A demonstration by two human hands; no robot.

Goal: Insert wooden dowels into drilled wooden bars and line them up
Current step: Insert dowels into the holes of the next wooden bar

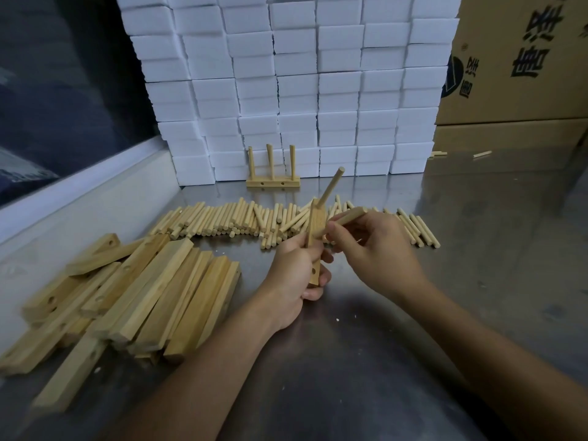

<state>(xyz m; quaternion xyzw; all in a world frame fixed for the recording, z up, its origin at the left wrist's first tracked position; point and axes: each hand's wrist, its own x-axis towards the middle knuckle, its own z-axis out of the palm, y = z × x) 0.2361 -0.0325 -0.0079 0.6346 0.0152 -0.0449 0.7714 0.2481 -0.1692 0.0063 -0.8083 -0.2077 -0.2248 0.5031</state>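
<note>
Second-dowel step, frame centre — the left hand [294, 268] grips an upright pale drilled wooden bar [316, 241] bearing one round dowel [332, 188], the right hand [374, 246] pinches another pale wooden dowel [345, 219] — next, presumably, align with the hole.

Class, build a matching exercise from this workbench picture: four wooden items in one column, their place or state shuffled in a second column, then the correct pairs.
Column one
1. Finished bar with three dowels
2. Bar being worked on
3. Loose dowel
4. Pile of spare bars

Column two
A. Pinched in the right hand
B. Standing against the white blocks
C. Lying on the table's left side
D. Gripped in the left hand, one dowel already in

Pairs: 1-B, 2-D, 3-A, 4-C
</note>
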